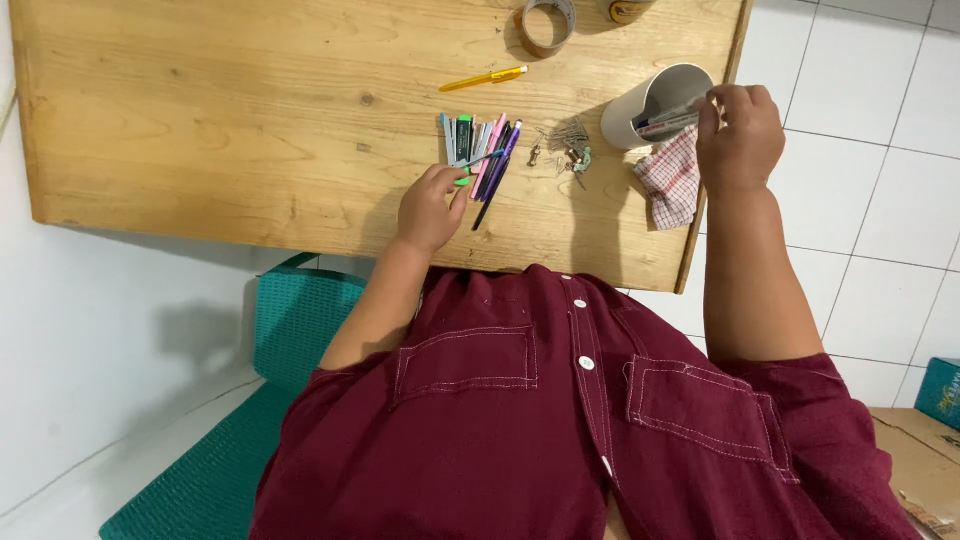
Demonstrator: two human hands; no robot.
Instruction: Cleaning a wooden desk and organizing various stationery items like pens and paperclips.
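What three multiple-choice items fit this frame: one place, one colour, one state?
1. Where does the yellow pen lie?
A. in the white cup
B. alone on the table, beyond the pen bundle
C. on the checked cloth

2. What colour is the chair?
A. teal
B. red
C. black

3. How is the white cup standing?
A. upright
B. upside down
C. tipped, mouth toward the right hand

Answers: 1 B, it lies apart from the pen bundle on bare wood. 2 A, teal weave shows beside the table. 3 C, its mouth faces the right hand, which feeds pens in; the left hand rests at the bundle.

Home desk corner: wooden table [250, 120], white tiled floor [860, 200].
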